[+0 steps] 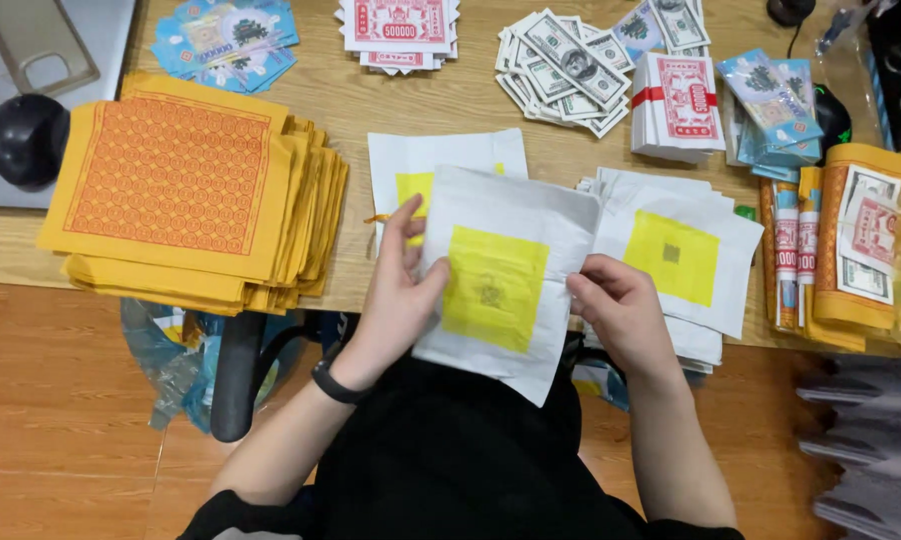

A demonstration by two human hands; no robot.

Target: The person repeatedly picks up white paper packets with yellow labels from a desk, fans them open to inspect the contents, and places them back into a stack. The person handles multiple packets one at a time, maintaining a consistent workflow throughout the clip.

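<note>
**Between both hands: one white sheet, stacks on either side**

Between the two hands, over the table's near edge, a white paper sheet with a yellow square (501, 280) is held up, slightly tilted. The left hand (396, 300), a dark band at its wrist, has its fingers closed on the sheet's left edge, thumb on top. The right hand (621, 310) pinches the right edge the same way, so neither hand is free.

Just beyond the left hand, another white sheet (441, 165) lies flat on the wooden table (431, 100), mostly covered by the held one. Just beside the right hand sits a pile of the same white sheets (681, 260), loosely fanned. Judging from this, a single sheet lies apart and the pile is much the thicker, so most sheets look unhandled.

Farther left rests a thick stack of orange-and-yellow patterned papers (181, 190), squared but ragged at the edges. Along the far edge lie spread paper notes (561, 70) and banded bundles (676, 105).
</note>
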